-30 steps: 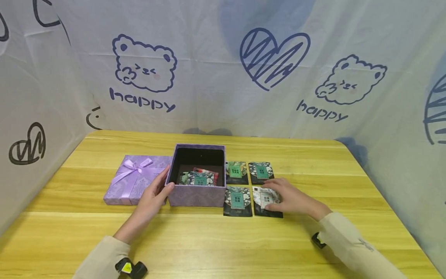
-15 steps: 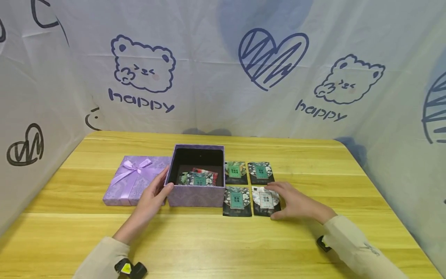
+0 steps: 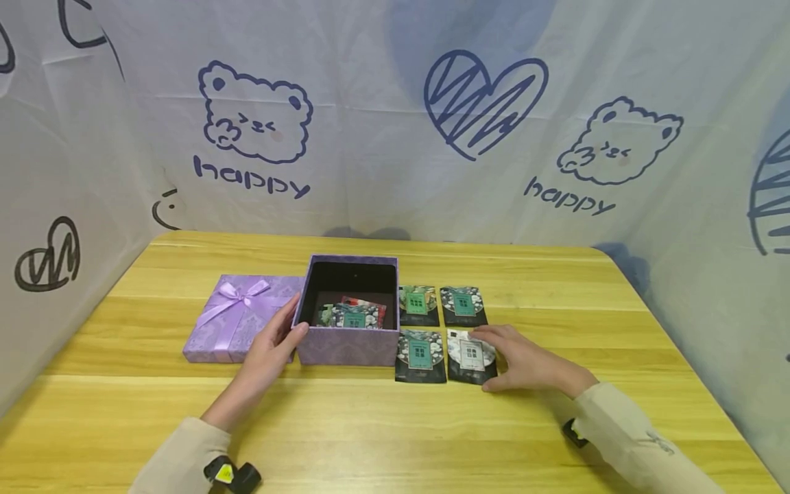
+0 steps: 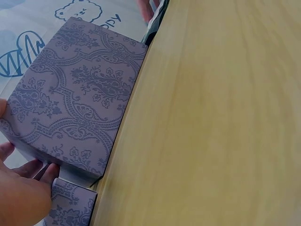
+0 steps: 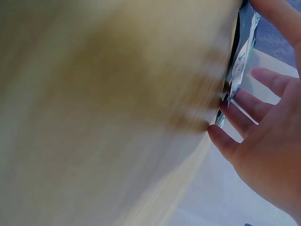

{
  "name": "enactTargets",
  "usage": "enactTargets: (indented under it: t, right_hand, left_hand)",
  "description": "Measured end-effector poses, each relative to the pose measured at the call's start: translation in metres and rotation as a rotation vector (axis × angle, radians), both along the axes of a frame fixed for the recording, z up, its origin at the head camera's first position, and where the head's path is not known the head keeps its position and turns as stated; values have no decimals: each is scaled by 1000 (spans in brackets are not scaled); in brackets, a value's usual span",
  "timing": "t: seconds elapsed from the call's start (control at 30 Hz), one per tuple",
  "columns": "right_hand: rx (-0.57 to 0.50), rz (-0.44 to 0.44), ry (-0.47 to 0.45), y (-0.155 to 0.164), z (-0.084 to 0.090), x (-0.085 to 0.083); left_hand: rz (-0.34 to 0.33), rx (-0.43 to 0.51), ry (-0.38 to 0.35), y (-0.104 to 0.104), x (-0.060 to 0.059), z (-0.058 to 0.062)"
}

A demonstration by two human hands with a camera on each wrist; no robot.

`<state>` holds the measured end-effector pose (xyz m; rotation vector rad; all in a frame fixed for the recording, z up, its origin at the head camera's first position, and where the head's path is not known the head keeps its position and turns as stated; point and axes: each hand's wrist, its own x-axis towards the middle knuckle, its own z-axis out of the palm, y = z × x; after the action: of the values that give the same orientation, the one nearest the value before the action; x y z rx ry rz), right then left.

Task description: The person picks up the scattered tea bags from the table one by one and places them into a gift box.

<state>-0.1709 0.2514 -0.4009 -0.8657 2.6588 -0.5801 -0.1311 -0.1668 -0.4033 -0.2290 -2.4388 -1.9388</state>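
Observation:
My left hand [image 3: 269, 350] holds the purple gift box [image 3: 348, 348] at its near left corner. The thumb lies at the rim and the other fingers lie against the left outer wall, as the left wrist view shows. My right hand [image 3: 524, 360] has its thumb and fingertips at the right edge of a flat packet with a white label [image 3: 470, 353], fingers spread in the right wrist view. Beside it are a teal-label packet [image 3: 420, 357], another teal-label packet [image 3: 463, 305] and a green-label packet [image 3: 420, 305]. Inside the box are several packets [image 3: 354, 315].
The purple lid with a ribbon bow [image 3: 225, 322] lies left of the box, behind the left hand. Everything rests on a yellow wooden table [image 3: 370, 432]. White cloth walls [image 3: 370, 137] with drawings rise at the back and sides.
My right hand has slid back to the right, from over the white-label packet to its right edge. The packet has shifted slightly left. The left hand and box stay put.

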Motion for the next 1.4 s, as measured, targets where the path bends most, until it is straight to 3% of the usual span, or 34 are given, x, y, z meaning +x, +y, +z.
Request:
enactTargets:
  t: [0.83, 1.1, 1.4]
  right_hand:
    - [65, 21, 77, 0, 1, 3]
    - [44, -6, 63, 0, 3, 5]
    - [8, -15, 123, -2, 7, 3]
  left_hand:
    - [-4, 15, 1, -1, -1, -3]
    - [-5, 14, -2, -1, 0, -2]
    - [-5, 11, -1, -1, 0, -2]
